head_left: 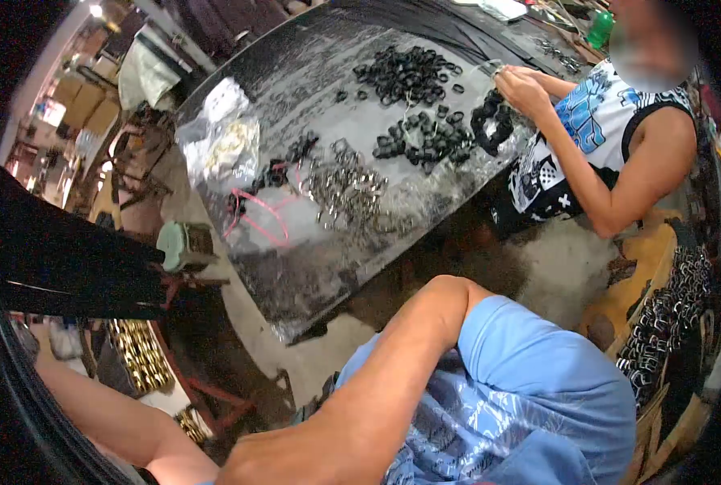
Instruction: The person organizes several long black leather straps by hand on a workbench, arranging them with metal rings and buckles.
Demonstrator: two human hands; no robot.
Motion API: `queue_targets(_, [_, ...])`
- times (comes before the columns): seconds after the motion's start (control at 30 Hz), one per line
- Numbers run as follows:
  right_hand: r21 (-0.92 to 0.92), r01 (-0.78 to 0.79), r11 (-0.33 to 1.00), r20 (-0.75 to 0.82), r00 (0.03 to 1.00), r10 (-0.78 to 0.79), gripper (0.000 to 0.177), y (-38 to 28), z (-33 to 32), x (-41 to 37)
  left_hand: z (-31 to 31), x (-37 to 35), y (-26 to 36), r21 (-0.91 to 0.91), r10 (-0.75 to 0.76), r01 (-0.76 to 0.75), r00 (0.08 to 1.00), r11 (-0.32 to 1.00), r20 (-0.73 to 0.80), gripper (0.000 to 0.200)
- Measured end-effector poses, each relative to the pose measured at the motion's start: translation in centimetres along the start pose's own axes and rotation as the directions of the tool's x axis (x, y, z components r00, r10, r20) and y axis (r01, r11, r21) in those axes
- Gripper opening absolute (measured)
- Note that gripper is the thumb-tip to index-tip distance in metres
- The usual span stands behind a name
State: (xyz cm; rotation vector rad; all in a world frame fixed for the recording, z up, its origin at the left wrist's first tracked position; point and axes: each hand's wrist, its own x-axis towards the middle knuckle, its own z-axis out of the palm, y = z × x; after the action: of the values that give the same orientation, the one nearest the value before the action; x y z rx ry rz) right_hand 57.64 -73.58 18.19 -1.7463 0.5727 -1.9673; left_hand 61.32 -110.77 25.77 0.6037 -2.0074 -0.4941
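My right forearm point(377, 384) crosses the bottom of the head view, bent at the elbow below a light blue sleeve point(522, 339). The back of my right hand point(267, 462) shows at the lower edge, low in front of my shirt, with its fingers cut off by the frame. Of my left arm point(126, 420), only a stretch of bare forearm enters at the lower left; the hand lies outside the picture. Whether my right hand holds anything, I cannot tell. Both arms are apart from the table point(296, 287).
Piles of black rings point(409, 74), black links point(425, 137) and silvery metal links point(348, 190) lie on the table beside pink cord point(267, 212) and a plastic bag point(223, 145). Opposite, a co-worker's hands point(526, 90) hold something small. Chains point(668, 323) hang at right; a green stool point(184, 246) stands left.
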Motion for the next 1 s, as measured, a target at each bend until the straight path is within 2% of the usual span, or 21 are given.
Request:
queue_targets(0.03, [-0.002,0.042,0.999,-0.039,0.998,-0.042,0.048,0.0,-1.7,0.5,2.1,1.5,0.1,-0.003,0.015,-0.015,1.0,1.0,0.004,0.068])
queue_targets(0.27, [-0.085,-0.053,0.995,-0.083,0.995,0.046,0.065,-1.8,-20.3,6.3,18.7,12.9,1.6,0.034,0.042,-0.043,0.998,0.998,0.044,0.065])
queue_targets(0.4, [-0.13,-0.154,0.98,-0.256,0.96,0.117,0.077,-2.0,-31.3,10.0,30.6,18.6,1.6,0.034,0.049,-0.054,0.992,0.998,0.12,0.064])
queue_targets(0.47, [-0.067,-0.236,0.969,-0.418,0.889,0.187,0.044,-1.2,-36.0,11.0,36.1,20.8,1.4,0.034,0.055,-0.06,0.987,0.998,0.153,0.063])
queue_targets(0.53, [0.054,-0.113,0.992,-0.42,0.899,0.125,0.037,-0.4,-40.5,10.8,41.7,22.8,0.9,0.021,0.071,-0.076,0.979,0.997,0.194,0.062])
queue_targets(0.57, [0.026,-0.067,0.997,-0.439,0.895,0.071,0.033,0.4,-42.5,11.0,43.8,23.8,0.7,0.016,0.073,-0.078,0.974,0.997,0.212,0.062])
queue_targets(0.63, [-0.008,-0.133,0.991,-0.468,0.876,0.114,0.033,1.3,-45.7,10.7,49.3,25.0,0.0,-0.003,0.087,-0.089,0.962,0.996,0.259,0.061])
queue_targets(0.67, [-0.019,-0.166,0.986,-0.475,0.869,0.137,0.033,1.3,-47.1,10.6,52.2,25.5,-0.1,-0.022,0.094,-0.092,0.957,0.996,0.276,0.061])
queue_targets(0.7, [-0.027,-0.27,0.962,-0.494,0.841,0.222,0.038,-1.0,-48.3,9.9,55.1,26.1,0.6,-0.041,0.112,-0.105,0.95,0.994,0.292,0.06])
queue_targets(0.8, [-0.146,-0.288,0.946,-0.483,0.856,0.186,0.045,0.1,-50.8,6.5,62.8,26.1,0.9,-0.111,0.129,-0.096,0.931,0.989,0.341,0.059])
queue_targets(0.87, [-0.11,-0.316,0.942,-0.473,0.851,0.23,0.055,1.5,-50.8,1.9,66.7,24.8,0.5,-0.157,0.129,-0.077,0.926,0.985,0.355,0.059])
queue_targets(0.93, [-0.004,-0.454,0.891,-0.527,0.758,0.384,0.059,1.6,-48.9,-3.3,70.2,23.0,0.0,-0.219,0.119,-0.039,0.922,0.975,0.367,0.058])
queue_targets(1.0, [0.13,-0.597,0.791,-0.567,0.61,0.554,0.062,1.8,-46.1,-9.1,74.3,19.1,-1.1,-0.357,0.102,0.044,0.92,0.933,0.379,0.057])
